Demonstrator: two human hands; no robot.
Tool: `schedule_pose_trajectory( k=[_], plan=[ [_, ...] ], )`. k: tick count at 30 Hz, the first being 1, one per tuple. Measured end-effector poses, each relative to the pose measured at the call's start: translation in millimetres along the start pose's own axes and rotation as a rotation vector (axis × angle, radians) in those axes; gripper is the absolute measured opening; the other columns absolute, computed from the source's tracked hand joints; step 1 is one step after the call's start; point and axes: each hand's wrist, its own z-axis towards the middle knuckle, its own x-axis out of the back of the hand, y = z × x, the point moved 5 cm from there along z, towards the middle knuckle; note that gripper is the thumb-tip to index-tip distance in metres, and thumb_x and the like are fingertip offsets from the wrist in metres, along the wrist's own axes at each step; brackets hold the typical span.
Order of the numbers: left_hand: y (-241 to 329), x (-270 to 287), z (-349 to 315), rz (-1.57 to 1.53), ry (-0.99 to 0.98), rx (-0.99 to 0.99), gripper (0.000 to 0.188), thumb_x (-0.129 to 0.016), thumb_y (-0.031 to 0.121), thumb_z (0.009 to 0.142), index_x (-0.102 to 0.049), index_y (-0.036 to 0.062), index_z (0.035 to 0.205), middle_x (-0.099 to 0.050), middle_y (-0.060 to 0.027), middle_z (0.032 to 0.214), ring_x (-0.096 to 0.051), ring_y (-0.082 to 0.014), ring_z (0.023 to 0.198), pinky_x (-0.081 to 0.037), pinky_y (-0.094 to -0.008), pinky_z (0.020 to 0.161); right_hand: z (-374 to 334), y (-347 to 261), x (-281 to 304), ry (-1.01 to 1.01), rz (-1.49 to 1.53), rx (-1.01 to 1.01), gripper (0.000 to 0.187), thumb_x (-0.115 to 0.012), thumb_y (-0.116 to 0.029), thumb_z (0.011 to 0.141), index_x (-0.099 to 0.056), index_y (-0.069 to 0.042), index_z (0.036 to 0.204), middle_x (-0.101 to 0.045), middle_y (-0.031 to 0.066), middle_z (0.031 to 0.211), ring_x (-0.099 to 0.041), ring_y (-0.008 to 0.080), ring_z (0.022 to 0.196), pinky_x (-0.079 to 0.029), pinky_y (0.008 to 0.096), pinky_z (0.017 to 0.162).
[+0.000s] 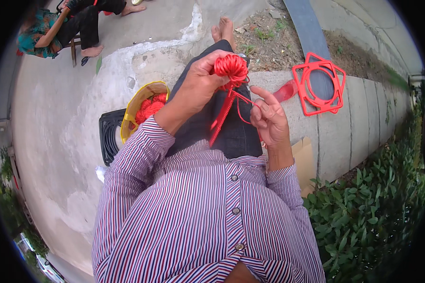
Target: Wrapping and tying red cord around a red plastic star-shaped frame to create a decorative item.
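Above my lap, my left hand [202, 82] grips a coiled bundle of glossy red cord [231, 68], its loops bulging past the fingertips. Below the bundle hangs a narrow red woven strip [222, 118], blurred at its lower end, lying over my dark trousers. A thin strand of red cord [241, 112] runs from near the top of the strip toward my right hand [271, 118]. That hand is half curled, its index finger stretched toward the bundle and the strand pinched at the thumb and other fingers. Part of the strand is hidden by the fingers.
Left of me, a yellow-rimmed bag [127, 127] holds more red cord, beside a black plastic crate [109, 134]. Red plastic frames [319, 85] rest on the concrete ledge to the right. Leafy bushes [363, 217] grow at lower right. Another person [63, 28] sits at upper left.
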Motion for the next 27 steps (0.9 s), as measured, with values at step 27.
schedule_pose_trajectory(
  k=[27],
  plan=[
    [-106.0, 3.7, -14.1, -0.263, 0.298, 0.612, 0.067, -0.063, 0.03, 0.083, -0.032, 0.0005, 0.135, -0.053, -0.011, 0.118, -0.055, -0.0205, 0.098, -0.042, -0.0339, 0.086, 19.4, -24.1, 14.2, 0.404, -0.965, 0.431, 0.02, -0.071, -0.012, 0.07, -0.061, -0.001, 0.082, -0.054, 0.0149, 0.123, -0.052, 0.0245, 0.114, -0.042, 0.0351, 0.094]
  ],
)
